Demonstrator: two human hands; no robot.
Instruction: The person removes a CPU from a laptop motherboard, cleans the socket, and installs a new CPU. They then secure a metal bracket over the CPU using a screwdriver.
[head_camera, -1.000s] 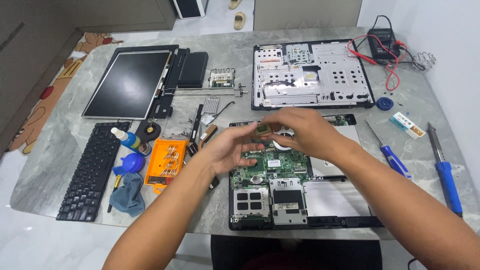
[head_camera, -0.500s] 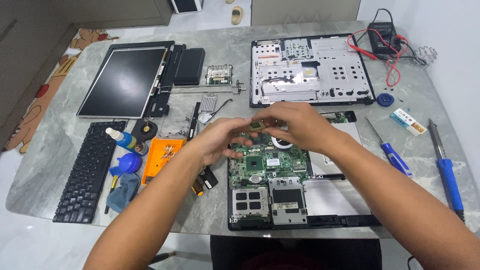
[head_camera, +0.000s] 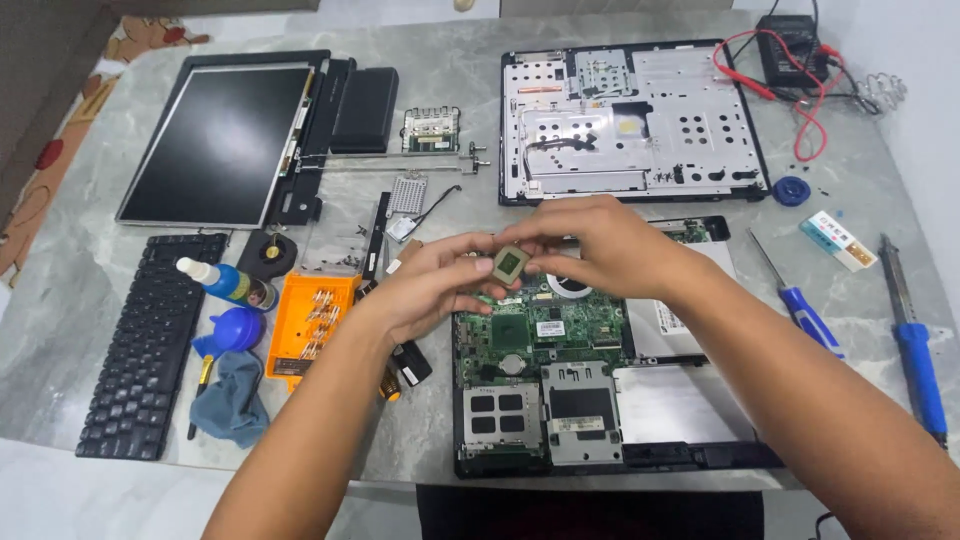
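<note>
Head view: cluttered grey marble table (head_camera: 620, 455)

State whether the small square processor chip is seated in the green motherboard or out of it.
Out. Both hands, left hand and right hand, pinch the small square processor chip above the green motherboard.

Processor chip (head_camera: 510, 264): small, square, flat, dull metal-grey top with tan-green rim. Held in air between fingertips of left hand (head_camera: 435, 290) and right hand (head_camera: 600, 245), pinched at opposite edges, top face tilted toward camera. Sits just above upper part of opened laptop base's green motherboard (head_camera: 535, 335), near round fan opening, not touching board.
</note>
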